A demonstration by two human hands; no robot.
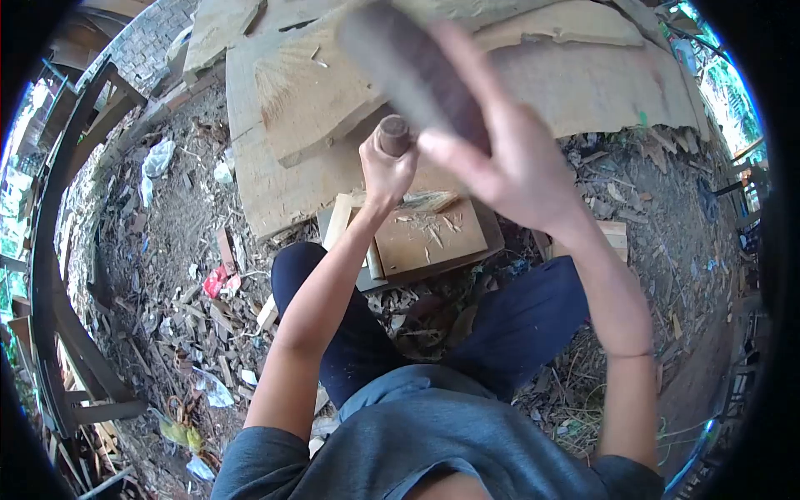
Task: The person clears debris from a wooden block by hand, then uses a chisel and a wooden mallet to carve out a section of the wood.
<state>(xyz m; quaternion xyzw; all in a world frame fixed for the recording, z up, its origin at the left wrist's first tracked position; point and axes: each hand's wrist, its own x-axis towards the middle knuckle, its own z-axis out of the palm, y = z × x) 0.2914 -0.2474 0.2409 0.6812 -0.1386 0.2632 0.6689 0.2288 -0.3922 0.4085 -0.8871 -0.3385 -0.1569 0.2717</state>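
My left hand (386,173) is wrapped round an upright wooden handle (394,127), whose round end shows above the fist. Whatever is below the handle is hidden by the hand. To its right, my right hand (517,167) grips a large dark wooden block (417,71), raised and blurred by motion. Below both hands a small wooden board (429,242) carries several pale shavings and chips. A thick slab of wood (312,92) lies just beyond my left hand.
Large flat wooden sheets (583,87) spread ahead. The ground around is littered with wood scraps, a red wrapper (221,282) and a pale plastic bag (158,157). A curved dark frame (50,250) stands at the left. My bent knees flank the board.
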